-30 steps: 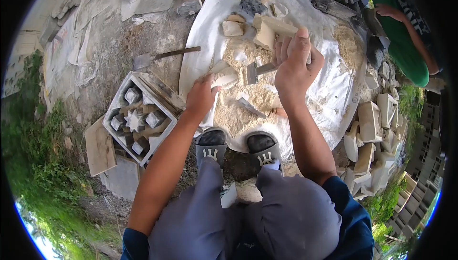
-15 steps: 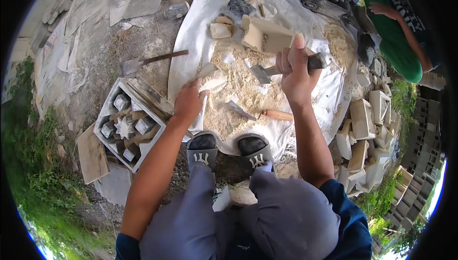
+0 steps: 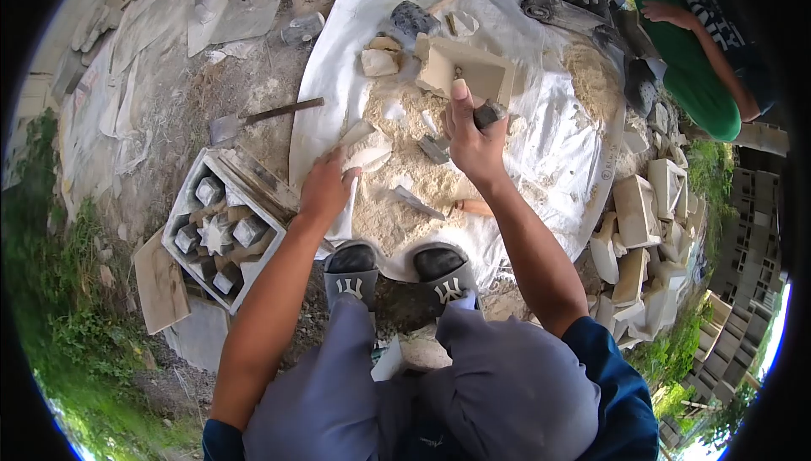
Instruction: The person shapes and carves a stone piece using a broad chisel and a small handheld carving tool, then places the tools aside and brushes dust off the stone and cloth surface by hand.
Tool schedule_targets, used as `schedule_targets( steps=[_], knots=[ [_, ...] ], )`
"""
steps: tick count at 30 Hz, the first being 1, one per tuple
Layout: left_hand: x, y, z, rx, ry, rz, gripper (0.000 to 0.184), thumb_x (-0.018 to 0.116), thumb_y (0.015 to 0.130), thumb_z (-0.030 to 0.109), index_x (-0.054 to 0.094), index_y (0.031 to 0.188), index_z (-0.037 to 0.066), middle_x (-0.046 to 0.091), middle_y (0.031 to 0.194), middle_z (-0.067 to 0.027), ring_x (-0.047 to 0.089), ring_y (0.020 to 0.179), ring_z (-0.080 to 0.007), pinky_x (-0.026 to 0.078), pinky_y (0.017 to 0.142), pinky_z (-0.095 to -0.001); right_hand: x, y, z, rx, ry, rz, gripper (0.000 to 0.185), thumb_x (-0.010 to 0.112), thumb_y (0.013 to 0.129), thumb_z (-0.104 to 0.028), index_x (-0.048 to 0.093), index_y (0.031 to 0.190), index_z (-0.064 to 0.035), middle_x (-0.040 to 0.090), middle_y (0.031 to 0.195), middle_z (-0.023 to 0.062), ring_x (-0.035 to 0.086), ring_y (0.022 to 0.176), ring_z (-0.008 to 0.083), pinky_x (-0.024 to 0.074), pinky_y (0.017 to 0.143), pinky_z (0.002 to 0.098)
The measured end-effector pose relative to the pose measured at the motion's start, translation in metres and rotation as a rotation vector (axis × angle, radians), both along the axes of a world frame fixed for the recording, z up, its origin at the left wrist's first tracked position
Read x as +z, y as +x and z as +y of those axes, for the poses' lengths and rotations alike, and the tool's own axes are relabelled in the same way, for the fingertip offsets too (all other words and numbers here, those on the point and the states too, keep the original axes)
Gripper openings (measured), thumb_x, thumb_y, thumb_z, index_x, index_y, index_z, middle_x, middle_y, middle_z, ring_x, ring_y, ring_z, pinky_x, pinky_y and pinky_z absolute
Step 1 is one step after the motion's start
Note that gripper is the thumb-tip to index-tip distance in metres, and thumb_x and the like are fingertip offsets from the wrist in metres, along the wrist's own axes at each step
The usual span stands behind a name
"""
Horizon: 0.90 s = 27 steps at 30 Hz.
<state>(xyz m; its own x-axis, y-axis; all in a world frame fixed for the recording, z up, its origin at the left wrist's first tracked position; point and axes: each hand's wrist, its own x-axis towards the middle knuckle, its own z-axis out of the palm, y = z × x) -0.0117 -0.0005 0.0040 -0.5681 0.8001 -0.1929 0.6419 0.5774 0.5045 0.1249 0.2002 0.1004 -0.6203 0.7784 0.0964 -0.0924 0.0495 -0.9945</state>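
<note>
My left hand (image 3: 328,186) is closed on the lower left end of a pale stone piece (image 3: 369,151), which rests on the white sheet (image 3: 325,68). My right hand (image 3: 477,144) is wrapped round a tool with a dark metal head (image 3: 434,150); its dark butt end shows above the fist. Just beyond that hand stands a hollow cream block (image 3: 486,74) with a broken edge. Between my hands and feet lie a metal blade (image 3: 416,202) and a wooden handle (image 3: 475,207), amid pale dust.
A mallet (image 3: 414,17) and stone chunks (image 3: 380,61) lie at the sheet's far side. A hexagonal mould (image 3: 182,223) sits at left, below a trowel-like tool (image 3: 225,129). Broken blocks (image 3: 635,212) are heaped at right. Another person (image 3: 705,47) holds a tool at the upper right.
My right hand has swung to the left and brought the tool head closer to the stone piece. My left hand keeps its hold. The whole view has shifted slightly.
</note>
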Motion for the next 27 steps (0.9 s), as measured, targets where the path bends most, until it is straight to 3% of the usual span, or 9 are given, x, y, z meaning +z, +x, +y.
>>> schedule_targets(
  steps=[2,3,8,10,12,18,20,24,27],
  knots=[
    [0.005,0.002,0.002,0.004,-0.014,-0.017,0.053,0.064,0.093,0.026,0.050,0.132,-0.006,0.057,0.128,-0.0263,0.054,0.119,-0.0414,0.043,0.101,-0.0454,0.011,0.002,0.001,0.023,0.055,-0.030,0.047,0.049,0.105,-0.030,0.040,0.064,-0.0087,0.034,0.053,-0.0060,0.026,0.046,0.0049,0.0204,0.043,0.0266],
    [0.006,0.003,-0.001,0.015,-0.031,-0.038,0.053,0.064,0.093,0.025,0.050,0.132,-0.006,0.057,0.128,-0.0261,0.054,0.119,-0.0415,0.043,0.101,-0.0454,0.020,0.009,0.002,0.033,-0.007,0.001,0.046,0.054,0.103,-0.031,0.048,0.065,-0.0055,0.041,0.057,-0.0067,0.033,0.053,0.0045,0.0258,0.046,0.0268],
    [-0.001,0.002,-0.002,0.019,-0.005,-0.013,0.053,0.064,0.093,0.025,0.050,0.133,-0.006,0.058,0.128,-0.0262,0.055,0.118,-0.0413,0.044,0.101,-0.0453,-0.005,0.000,0.008,-0.030,0.071,-0.063,0.046,0.054,0.103,-0.029,0.048,0.064,-0.0058,0.040,0.056,-0.0068,0.033,0.053,0.0041,0.0250,0.046,0.0262],
    [0.000,0.003,0.000,0.005,-0.037,-0.013,0.053,0.064,0.093,0.025,0.050,0.133,-0.007,0.058,0.128,-0.0264,0.055,0.118,-0.0410,0.044,0.101,-0.0451,0.017,-0.002,0.009,-0.044,0.023,0.014,0.050,0.049,0.104,-0.033,0.040,0.061,-0.0102,0.032,0.052,-0.0062,0.024,0.046,0.0053,0.0181,0.043,0.0275],
    [0.004,0.003,-0.001,0.015,-0.013,-0.035,0.053,0.064,0.092,0.025,0.050,0.133,-0.006,0.058,0.127,-0.0266,0.055,0.118,-0.0410,0.044,0.101,-0.0449,0.031,0.007,0.008,-0.056,-0.052,0.203,0.048,0.049,0.104,-0.033,0.041,0.062,-0.0109,0.033,0.052,-0.0062,0.024,0.045,0.0048,0.0176,0.043,0.0265],
    [-0.003,0.003,-0.002,0.012,0.018,0.019,0.053,0.065,0.091,0.025,0.050,0.132,-0.005,0.059,0.126,-0.0259,0.056,0.117,-0.0414,0.044,0.100,-0.0452,0.017,-0.002,0.017,-0.133,-0.001,-0.029,0.050,0.045,0.106,-0.031,0.037,0.061,-0.0114,0.034,0.052,-0.0057,0.025,0.044,0.0042,0.0183,0.042,0.0262],
    [0.002,0.003,-0.001,0.022,0.009,-0.010,0.052,0.065,0.091,0.025,0.051,0.132,-0.005,0.059,0.126,-0.0259,0.056,0.117,-0.0413,0.044,0.100,-0.0452,0.033,0.011,0.020,-0.079,-0.076,0.224,0.048,0.049,0.105,-0.031,0.035,0.063,-0.0118,0.033,0.052,-0.0059,0.025,0.045,0.0041,0.0186,0.042,0.0259],
    [0.005,0.003,0.001,0.019,-0.019,-0.014,0.052,0.065,0.091,0.025,0.051,0.132,-0.005,0.059,0.126,-0.0255,0.056,0.117,-0.0411,0.044,0.099,-0.0452,0.022,-0.010,0.026,-0.199,-0.153,0.056,0.057,0.046,0.105,-0.035,0.032,0.055,-0.0121,0.029,0.049,-0.0056,0.023,0.041,0.0065,0.0177,0.041,0.0282],
    [0.004,0.004,-0.001,0.029,0.018,-0.019,0.052,0.065,0.091,0.025,0.051,0.131,-0.005,0.059,0.126,-0.0253,0.056,0.116,-0.0413,0.045,0.099,-0.0453,0.033,0.016,0.035,-0.136,-0.094,0.244,0.057,0.046,0.106,-0.034,0.031,0.055,-0.0126,0.030,0.049,-0.0045,0.024,0.041,0.0065,0.0173,0.041,0.0281]
  ],
)
